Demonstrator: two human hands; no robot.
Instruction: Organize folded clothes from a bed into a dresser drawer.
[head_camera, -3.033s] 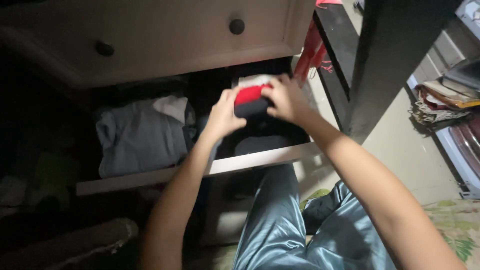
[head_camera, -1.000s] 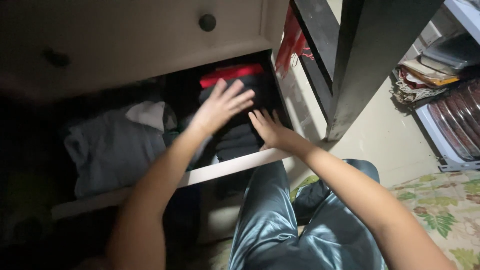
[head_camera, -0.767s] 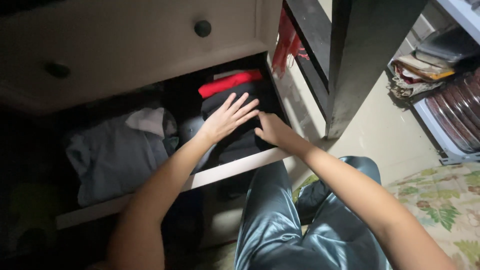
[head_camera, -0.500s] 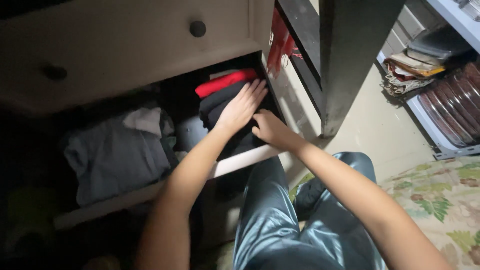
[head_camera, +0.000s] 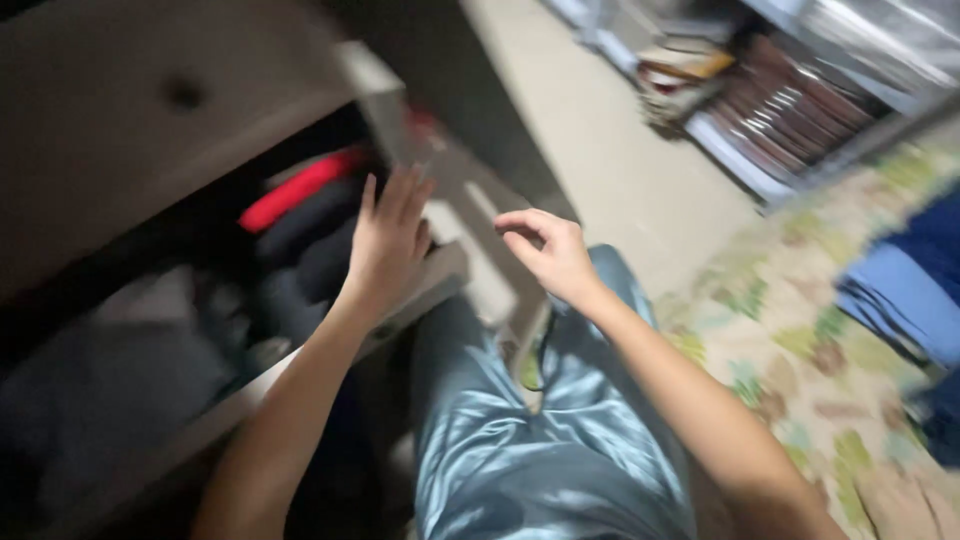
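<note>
Dark folded clothes (head_camera: 310, 262) seemingly under left hand's (head_camera: 388, 245) spread fingers (head_camera: 400, 195).

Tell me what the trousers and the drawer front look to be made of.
Trousers: a satin-like woven cloth, grey-blue, judging by the glossy sheen along soft folds. Drawer front: probably painted wood or board, pale and matte, flat with a dark round knob; the motion blur hides any grain, so the core stays open.
</note>
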